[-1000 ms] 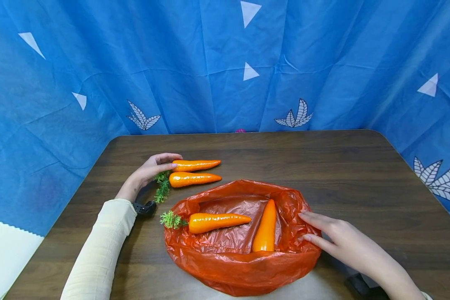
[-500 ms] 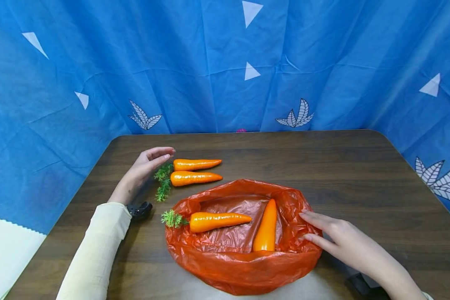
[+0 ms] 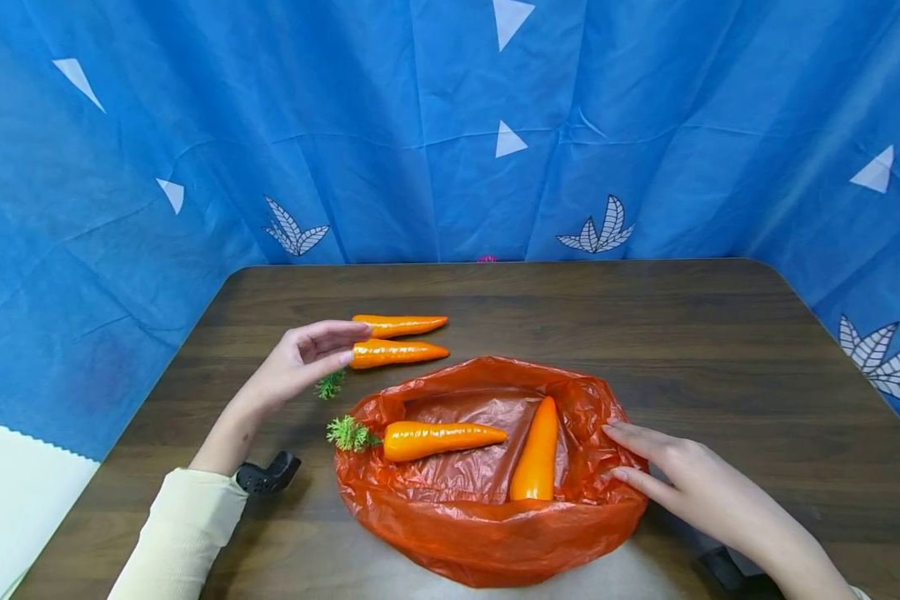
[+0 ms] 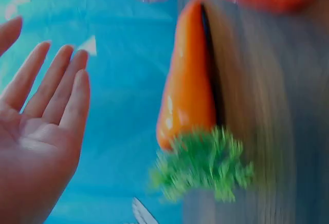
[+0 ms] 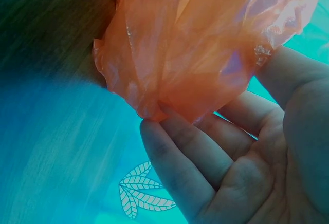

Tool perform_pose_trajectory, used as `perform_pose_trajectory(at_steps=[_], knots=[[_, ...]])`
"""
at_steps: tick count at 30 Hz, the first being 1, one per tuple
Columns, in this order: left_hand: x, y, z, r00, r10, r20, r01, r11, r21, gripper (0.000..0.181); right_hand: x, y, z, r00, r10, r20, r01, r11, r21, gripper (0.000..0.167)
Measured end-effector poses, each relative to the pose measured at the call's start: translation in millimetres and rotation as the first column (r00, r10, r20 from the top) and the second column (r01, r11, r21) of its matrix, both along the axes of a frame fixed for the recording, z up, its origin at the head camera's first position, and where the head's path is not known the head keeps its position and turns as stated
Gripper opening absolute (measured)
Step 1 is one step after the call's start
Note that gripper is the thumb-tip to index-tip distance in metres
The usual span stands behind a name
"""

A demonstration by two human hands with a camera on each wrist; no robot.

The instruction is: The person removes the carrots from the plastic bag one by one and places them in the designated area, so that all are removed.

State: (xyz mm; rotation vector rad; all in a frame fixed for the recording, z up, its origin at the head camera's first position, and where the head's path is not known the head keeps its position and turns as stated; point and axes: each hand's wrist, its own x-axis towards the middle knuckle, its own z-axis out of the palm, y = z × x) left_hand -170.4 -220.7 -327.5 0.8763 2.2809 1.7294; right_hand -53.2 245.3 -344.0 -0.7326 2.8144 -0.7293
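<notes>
at the near side, a pale sheen lies on the dark wood-grain table point(image 3: 682, 325), and a black wrist device point(image 3: 720, 568) sits by the right forearm, too dark to read for any label. just beyond, a red plastic bag point(image 3: 487, 546) stands open, crumpled and glossy, with two carrots inside: one point(image 3: 442, 439) lies sideways, its green top point(image 3: 351, 434) over the left rim, the other point(image 3: 536, 454) points away. the right hand point(image 3: 675, 467) rests its fingertips and thumb, spread apart, on the bag's right side. a cream sleeve point(image 3: 180, 529) leads to the left hand point(image 3: 307, 354), its fingers loosely straight, thumb apart. its fingertips overlap the thick ends of two more carrots point(image 3: 401, 353) lying side by side on the table; i cannot tell if it touches them. past the table's rounded far corners hangs a creased blue cloth point(image 3: 450, 83), printed with white triangles point(image 3: 512, 21) and black-lined leaves point(image 3: 596, 229).
</notes>
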Motion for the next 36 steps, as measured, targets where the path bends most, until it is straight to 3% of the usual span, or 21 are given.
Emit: perform_pose_trajectory(at_steps=[6,10,23,30,36], knots=[[27.2,23.0,-2.2,0.983,-0.177,0.039,0.18,0.982,-0.064,0.037,0.5,0.9,-0.8,1.0,-0.002,0.002,0.002,1.0,-0.008,0.056],[35.6,30.3,-9.1,0.972,-0.224,0.073,0.23,0.969,-0.092,0.038,0.7,0.4,-0.4,1.0,-0.01,0.003,0.01,1.0,-0.01,0.056],[42.2,33.9,-27.0,0.961,-0.263,0.089,0.277,0.927,-0.253,0.047,-0.7,0.0,1.1,0.998,-0.025,0.049,0.026,1.0,-0.003,0.061],[41.4,39.4,-35.2,0.951,-0.308,-0.014,0.281,0.883,-0.375,0.05,-1.7,0.8,0.2,0.999,-0.014,0.039,0.014,1.0,-0.004,0.059],[41.0,41.3,-41.0,0.949,-0.314,-0.019,0.284,0.88,-0.379,0.051,-1.6,1.6,-0.7,0.999,-0.013,0.045,0.013,1.0,0.006,0.061]])
